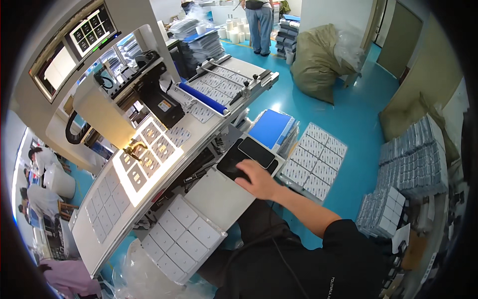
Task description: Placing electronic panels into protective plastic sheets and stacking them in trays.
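Note:
My right hand (pixel 258 183) reaches in from the right, over a black pad (pixel 230 163) on a small grey shelf. Its fingers are bent down at the pad; whatever lies under them is dark and I cannot make it out. A dark smartphone (pixel 258 152) lies on the pad just beyond the fingers. My left hand is out of view. Left of the shelf, a machine bed carries sheets of pale square cards (pixel 107 207). Several dark cards on a brightly lit panel (pixel 149 154) lie under the machine head (pixel 162 104).
A stack of white card sheets (pixel 184 239) sits close to my lap. Another sheet stack (pixel 314 162) and a blue folder (pixel 271 128) are beyond the shelf. A blue roller (pixel 203 98) crosses the bed. Large sacks (pixel 323 62) and card stacks (pixel 413 159) stand right.

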A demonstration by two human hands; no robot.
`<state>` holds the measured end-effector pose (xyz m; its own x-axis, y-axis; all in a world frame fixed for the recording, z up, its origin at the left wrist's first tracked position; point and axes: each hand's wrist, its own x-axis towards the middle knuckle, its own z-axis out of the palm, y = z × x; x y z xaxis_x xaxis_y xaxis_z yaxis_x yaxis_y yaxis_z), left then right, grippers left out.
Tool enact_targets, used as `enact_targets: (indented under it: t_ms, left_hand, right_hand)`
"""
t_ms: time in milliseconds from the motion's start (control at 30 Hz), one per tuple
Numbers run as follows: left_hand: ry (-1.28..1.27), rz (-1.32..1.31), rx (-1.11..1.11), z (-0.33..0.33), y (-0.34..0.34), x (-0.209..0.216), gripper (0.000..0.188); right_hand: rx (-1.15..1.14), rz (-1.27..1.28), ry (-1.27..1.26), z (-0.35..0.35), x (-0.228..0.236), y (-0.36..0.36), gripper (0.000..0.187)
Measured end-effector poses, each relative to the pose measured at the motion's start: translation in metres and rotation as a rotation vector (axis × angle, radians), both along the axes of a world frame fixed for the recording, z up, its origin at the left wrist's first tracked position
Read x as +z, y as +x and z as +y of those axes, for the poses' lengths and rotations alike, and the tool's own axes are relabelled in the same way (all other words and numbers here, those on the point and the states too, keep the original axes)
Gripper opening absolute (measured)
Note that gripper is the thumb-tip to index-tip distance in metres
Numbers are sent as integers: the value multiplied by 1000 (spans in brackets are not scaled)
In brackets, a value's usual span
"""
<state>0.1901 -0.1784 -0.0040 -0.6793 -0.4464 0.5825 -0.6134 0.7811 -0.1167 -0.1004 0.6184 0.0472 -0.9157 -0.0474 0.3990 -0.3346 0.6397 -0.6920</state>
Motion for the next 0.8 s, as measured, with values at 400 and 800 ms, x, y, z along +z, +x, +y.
enact_targets:
  t_ms: [400, 800]
  left_hand:
    - [157, 263, -211, 225, -54, 11, 54]
    - [629, -275, -29, 313, -92, 17, 94]
  right_hand:
    - [-395, -674, 447, 193, -56, -125, 40]
    - [-491, -810, 438, 183, -56, -157, 27]
